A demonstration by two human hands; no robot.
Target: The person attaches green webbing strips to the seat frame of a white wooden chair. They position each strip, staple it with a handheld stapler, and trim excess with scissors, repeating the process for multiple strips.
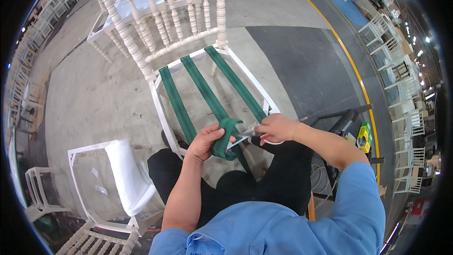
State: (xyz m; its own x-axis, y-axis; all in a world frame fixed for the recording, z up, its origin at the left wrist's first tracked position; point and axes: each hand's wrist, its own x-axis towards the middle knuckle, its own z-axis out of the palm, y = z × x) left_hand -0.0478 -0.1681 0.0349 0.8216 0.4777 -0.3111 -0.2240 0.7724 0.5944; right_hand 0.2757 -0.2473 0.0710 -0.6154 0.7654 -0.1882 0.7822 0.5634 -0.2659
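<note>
At the front edge of the white chair frame (163, 113), the left hand (205, 142) is clamped on a folded green strap (225, 138). The right hand (276, 127) grips scissors (245, 139) touching it. Bare concrete floor (94, 99) lies open to the left.

Left hand (206, 140): fingers curled closed, thumb on top, forearm rising from the lower edge. Right hand (276, 127): fisted, knuckles up, forearm entering from the right, elbow bent. Hands near each other.
</note>
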